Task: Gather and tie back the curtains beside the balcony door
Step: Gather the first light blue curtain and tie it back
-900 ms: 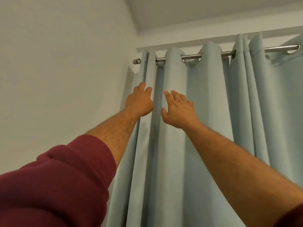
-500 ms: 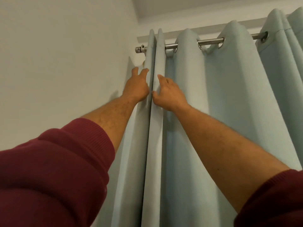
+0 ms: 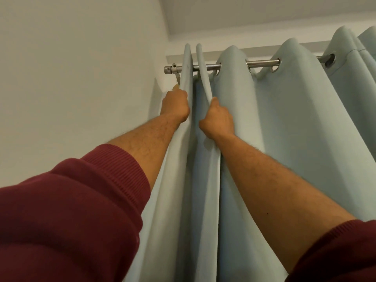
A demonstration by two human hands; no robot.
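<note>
A pale blue-green eyelet curtain [image 3: 274, 123] hangs in folds from a metal rod [image 3: 262, 63]. I look up at its left end. My left hand [image 3: 176, 105] grips the outermost fold beside the wall, fingers curled behind the cloth. My right hand [image 3: 216, 121] pinches the second fold just to the right. The two held folds stand close together, a narrow gap between them. Both arms reach up, with dark red sleeves pushed back to the forearms.
A plain light wall [image 3: 81, 68] fills the left side, meeting the ceiling [image 3: 244, 13] above. The rod's end cap and bracket [image 3: 172, 70] sit close to the wall. A second curtain panel [image 3: 362, 58] hangs at the far right.
Both hands went from lying flat on the cloth to closing on two folds. The folds at the left end have been pushed together toward the wall. The view shifted left.
</note>
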